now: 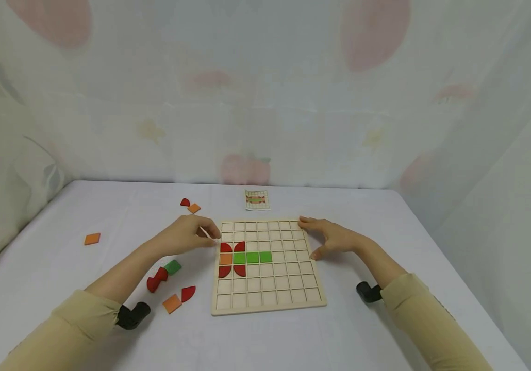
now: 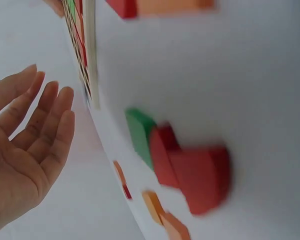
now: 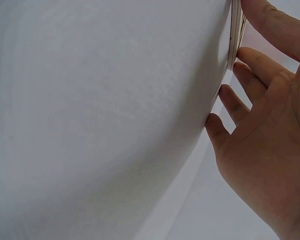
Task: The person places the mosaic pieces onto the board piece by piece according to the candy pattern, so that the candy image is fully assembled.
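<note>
board: square pale wooden grid board [image 1: 269,288] flat on white table [image 1: 108,206], centre, near the person
left hand: left hand [image 1: 186,235] at board's left edge, fingers loose and spread, holding nothing
right hand: right hand [image 1: 332,238] at board's right edge, fingertips at far corner, thumb on the side, fingers straight
on board: red quarter-round tiles [image 1: 233,248], orange square tile [image 1: 226,258], green square tiles [image 1: 252,257] in a row
loose: green, red, orange wooden pieces [image 1: 165,283] left of board
far: small pattern card [image 1: 257,200] beyond board
</note>
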